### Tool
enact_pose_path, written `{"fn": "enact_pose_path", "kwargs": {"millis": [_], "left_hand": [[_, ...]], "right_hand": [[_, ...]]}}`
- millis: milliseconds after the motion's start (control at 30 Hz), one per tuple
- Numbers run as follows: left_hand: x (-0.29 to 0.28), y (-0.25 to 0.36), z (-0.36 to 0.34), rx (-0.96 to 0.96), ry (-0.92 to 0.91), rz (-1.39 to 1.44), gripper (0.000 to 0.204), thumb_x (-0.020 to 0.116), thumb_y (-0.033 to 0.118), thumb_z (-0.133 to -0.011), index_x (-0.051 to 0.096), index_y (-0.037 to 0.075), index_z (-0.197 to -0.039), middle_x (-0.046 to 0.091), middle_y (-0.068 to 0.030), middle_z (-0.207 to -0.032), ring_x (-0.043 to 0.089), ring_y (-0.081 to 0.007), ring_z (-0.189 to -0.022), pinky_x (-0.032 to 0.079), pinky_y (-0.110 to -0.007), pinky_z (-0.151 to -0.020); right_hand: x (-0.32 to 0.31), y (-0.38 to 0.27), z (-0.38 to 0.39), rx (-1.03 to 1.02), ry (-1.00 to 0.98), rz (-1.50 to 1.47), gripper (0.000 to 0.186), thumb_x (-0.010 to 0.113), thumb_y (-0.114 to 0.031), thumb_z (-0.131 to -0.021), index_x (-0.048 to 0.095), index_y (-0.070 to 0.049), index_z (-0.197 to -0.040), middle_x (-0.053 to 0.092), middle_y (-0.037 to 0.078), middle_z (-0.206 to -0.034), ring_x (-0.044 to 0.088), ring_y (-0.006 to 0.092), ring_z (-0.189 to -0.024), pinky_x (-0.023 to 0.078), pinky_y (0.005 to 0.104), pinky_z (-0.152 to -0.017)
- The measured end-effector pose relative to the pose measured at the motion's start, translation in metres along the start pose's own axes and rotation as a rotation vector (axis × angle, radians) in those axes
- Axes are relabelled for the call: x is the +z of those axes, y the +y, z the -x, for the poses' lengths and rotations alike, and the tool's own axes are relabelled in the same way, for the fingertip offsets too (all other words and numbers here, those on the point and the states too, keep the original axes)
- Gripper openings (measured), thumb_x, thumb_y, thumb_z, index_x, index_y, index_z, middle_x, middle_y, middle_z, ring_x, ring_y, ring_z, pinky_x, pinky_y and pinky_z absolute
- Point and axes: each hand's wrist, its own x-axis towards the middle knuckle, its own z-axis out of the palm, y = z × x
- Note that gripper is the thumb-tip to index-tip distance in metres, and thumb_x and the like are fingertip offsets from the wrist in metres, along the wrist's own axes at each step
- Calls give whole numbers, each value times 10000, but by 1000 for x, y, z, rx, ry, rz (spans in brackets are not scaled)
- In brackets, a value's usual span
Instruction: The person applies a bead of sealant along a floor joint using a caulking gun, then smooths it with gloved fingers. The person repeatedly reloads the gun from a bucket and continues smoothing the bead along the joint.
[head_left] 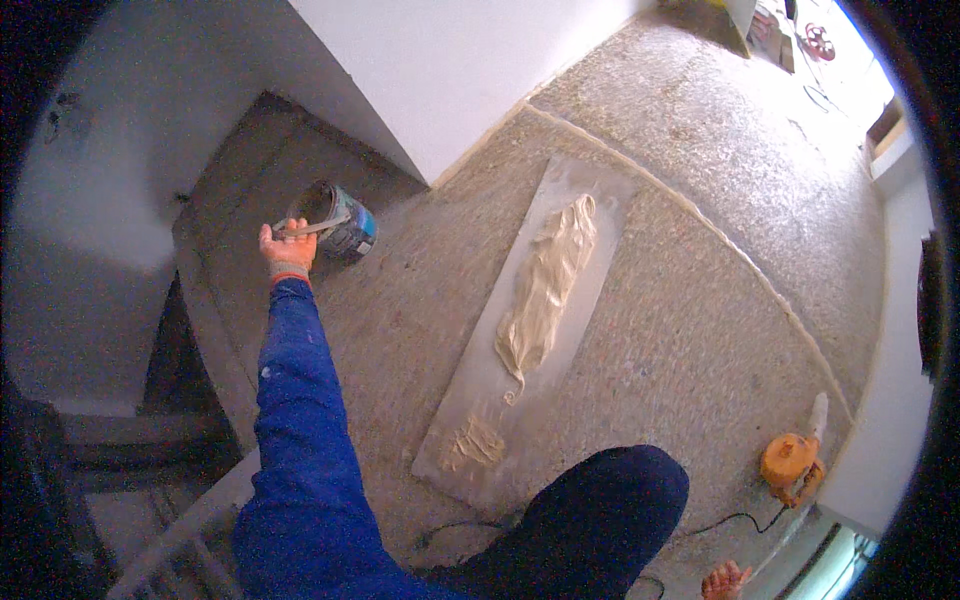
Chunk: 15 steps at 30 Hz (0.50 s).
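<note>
At the far left, my left hand (290, 250), in an orange glove with a grey cuff, is closed around the pale handle of a round bucket (360, 233). Grey residue coats the bucket, which has a blue label and leans with its mouth toward the hand. On the floor to the right lies a long grey plank-shaped tile (480, 345). A thick ridge of beige adhesive (545, 290) runs along its middle, and a thinner smear marks its near end. My right hand (725, 580) shows only partly at the bottom edge, fingers curled; anything inside them is hidden.
An orange power tool (787, 460) with a black cord rests on the rough floor (690, 350) at right. A white wall corner (430, 90) juts in at the top. Dark framing (150, 440) stands at lower left. My bent knee (620, 500) is beside the tile's near end.
</note>
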Motion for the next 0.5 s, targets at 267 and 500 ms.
{"fn": "enact_pose_path", "kwargs": {"millis": [267, 500], "left_hand": [[9, 30, -63, -363, -365, -360, 574, 475, 449, -1040, 568, -19, -1358, 581, -167, -1378, 472, -318, -1418, 298, -572, -1220], [45, 60, -41, -184, -294, -392, 539, 445, 482, -1078, 607, -33, -1088, 612, -165, -935, 594, -369, -1014, 396, -648, -1145]], "right_hand": [[-3, -15, 19, -126, 129, 564, 486, 444, -659, -1047, 624, -210, -999, 546, -44, -755, 488, 137, -616, 404, 313, -569], [-3, 2, 36, 857, 52, 878, 394, 615, -609, -973, 654, -222, -1033, 679, -25, -878, 620, 201, -768, 492, 408, -630]]}}
